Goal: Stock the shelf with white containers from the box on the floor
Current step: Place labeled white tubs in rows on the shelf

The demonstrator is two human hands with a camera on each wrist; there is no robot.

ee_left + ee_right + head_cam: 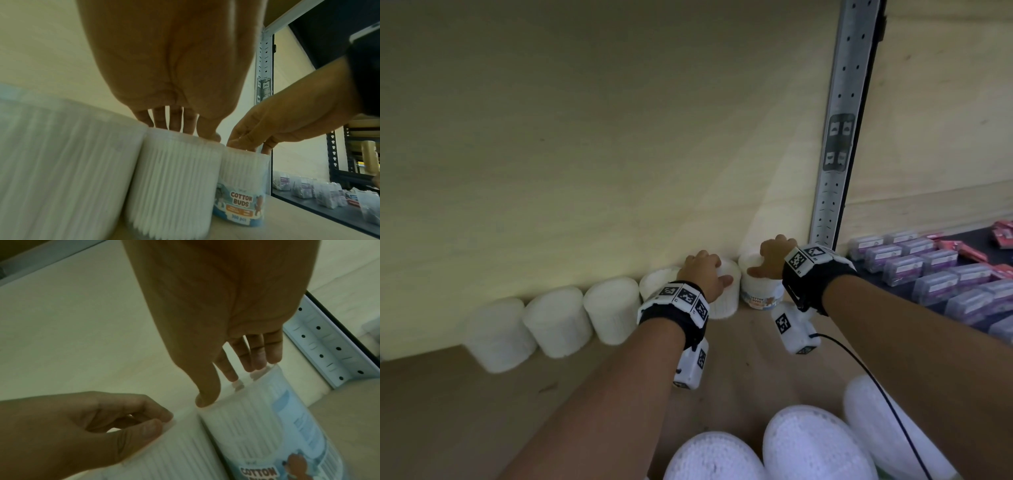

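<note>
My left hand (703, 275) on top of cotton-bud tub (726, 291) at shelf (482, 404) back — fingers (174, 120) curled over its lid rim, gripping. My right hand (770, 257) on labelled cotton-bud tub (760, 287) just right of it, touching it — fingertips (232, 374) and thumb pinch lid edge. Row of four more tubs (558, 322) runs left along back wall. Metal upright (835, 144) stands right of them.
</note>
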